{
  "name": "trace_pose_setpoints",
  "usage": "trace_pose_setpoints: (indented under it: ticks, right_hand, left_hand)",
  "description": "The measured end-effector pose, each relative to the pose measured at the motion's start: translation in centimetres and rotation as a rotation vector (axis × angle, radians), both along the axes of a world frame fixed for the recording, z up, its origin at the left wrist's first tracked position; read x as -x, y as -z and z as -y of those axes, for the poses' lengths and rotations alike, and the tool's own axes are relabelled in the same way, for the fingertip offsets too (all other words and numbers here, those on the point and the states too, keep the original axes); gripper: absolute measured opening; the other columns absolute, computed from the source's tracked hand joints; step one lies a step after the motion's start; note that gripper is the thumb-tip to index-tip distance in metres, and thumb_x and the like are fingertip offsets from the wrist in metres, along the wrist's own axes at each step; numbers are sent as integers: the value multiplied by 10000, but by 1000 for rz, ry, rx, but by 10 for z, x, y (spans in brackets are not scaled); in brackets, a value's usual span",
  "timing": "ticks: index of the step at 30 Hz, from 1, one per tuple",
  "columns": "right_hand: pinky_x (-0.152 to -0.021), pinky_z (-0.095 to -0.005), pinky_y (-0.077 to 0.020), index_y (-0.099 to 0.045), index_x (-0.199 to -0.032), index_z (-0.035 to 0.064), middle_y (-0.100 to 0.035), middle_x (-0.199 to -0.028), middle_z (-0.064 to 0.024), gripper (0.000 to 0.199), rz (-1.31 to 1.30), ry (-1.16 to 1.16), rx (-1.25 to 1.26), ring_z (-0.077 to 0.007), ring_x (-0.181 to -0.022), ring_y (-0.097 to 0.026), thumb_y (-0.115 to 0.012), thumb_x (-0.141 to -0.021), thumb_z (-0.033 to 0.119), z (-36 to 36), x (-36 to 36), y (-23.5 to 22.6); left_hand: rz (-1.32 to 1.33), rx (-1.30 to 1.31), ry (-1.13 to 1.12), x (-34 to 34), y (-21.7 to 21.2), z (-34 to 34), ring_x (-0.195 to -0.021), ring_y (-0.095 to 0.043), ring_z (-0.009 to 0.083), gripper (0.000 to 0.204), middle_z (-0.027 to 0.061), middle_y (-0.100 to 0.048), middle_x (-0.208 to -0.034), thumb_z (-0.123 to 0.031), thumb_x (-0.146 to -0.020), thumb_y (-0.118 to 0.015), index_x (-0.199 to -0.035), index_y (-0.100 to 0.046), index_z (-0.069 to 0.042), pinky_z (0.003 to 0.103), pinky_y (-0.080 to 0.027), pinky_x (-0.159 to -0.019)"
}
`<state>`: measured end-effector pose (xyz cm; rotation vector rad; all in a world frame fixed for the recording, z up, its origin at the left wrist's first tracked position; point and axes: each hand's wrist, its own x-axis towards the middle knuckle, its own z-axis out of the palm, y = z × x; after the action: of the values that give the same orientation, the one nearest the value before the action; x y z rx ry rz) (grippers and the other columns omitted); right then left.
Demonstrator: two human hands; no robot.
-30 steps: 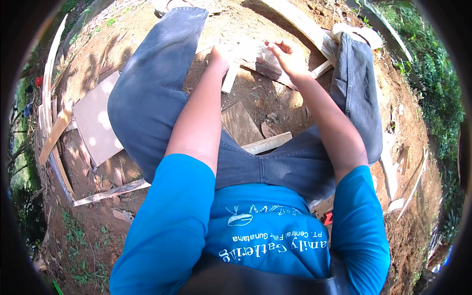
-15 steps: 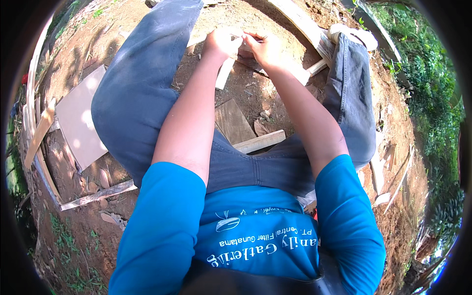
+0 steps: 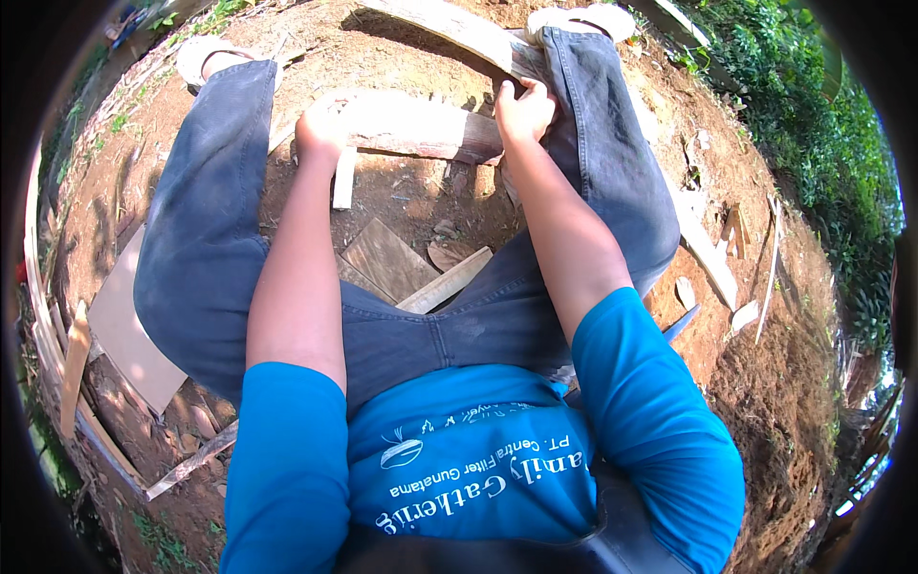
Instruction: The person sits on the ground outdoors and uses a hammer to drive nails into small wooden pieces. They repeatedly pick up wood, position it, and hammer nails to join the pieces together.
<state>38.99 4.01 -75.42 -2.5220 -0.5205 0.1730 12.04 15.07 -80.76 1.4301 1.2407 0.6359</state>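
Note:
I sit over bare earth with my knees apart, in dark jeans and a blue shirt. A thick, weathered wooden plank (image 3: 421,134) lies crosswise between my legs. My left hand (image 3: 323,129) grips its left end, fingers closed over the top. My right hand (image 3: 524,107) grips its right end, close to my right knee. A short pale wooden stick (image 3: 343,178) hangs or lies just below my left hand; whether the hand holds it too is unclear.
Flat wood offcuts (image 3: 387,258) and a pale slat (image 3: 445,280) lie on the soil between my thighs. A pale board (image 3: 124,330) lies at left, a long plank (image 3: 449,24) at the top, more scraps at right (image 3: 708,258). Green plants (image 3: 813,124) border the right.
My hands, which met close together over a small pale piece half a second ago, have spread apart and now grip the two ends of the thick plank. The view tilted down slightly.

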Motion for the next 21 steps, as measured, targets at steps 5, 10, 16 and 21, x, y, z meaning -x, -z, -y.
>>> trace_pose_setpoints:
  ticks: [5, 10, 16, 21]
  right_hand:
    - [-1061, -435, -429, -512, -1273, -6, -564, -1305, -236, 904, -123, 217, 76, -357, -1253, -535, -856, -657, 559, 47, -33, 39]
    - [-1012, -423, -455, -592, -1245, -46, -630, -1266, -261, 789, -471, 32, 278, -328, -1218, -590, -833, -721, 491, 27, -45, 19]
    - [-881, -435, -509, -688, -1118, -30, -659, -1181, -190, 555, -605, 0, 249, -307, -1057, -636, -712, -797, 422, 53, -67, 31]
    - [-933, -440, -486, -643, -1201, -80, -658, -1200, -234, 675, -692, -59, 338, -319, -1116, -640, -671, -812, 471, 78, -76, 14]
  left_hand:
    - [-115, -96, -12, -11, 9, 4, -925, -656, 117, 203, 66, -726, -1016, -94, -943, -623, -1121, -711, -54, 276, -514, -833]
    - [-154, 20, -44, 0, -13, 5, -943, -681, 179, 233, 61, -743, -1040, -168, -902, -689, -1117, -714, -85, 323, -530, -846]
    - [-75, -36, -49, -3, 39, -2, -927, -663, 131, 223, 57, -730, -1015, -128, -961, -596, -1157, -697, -93, 291, -511, -839]
    - [-45, -13, -38, -17, 15, 8, -910, -654, 125, 213, 35, -723, -1008, -124, -967, -578, -1143, -695, -99, 285, -507, -827]
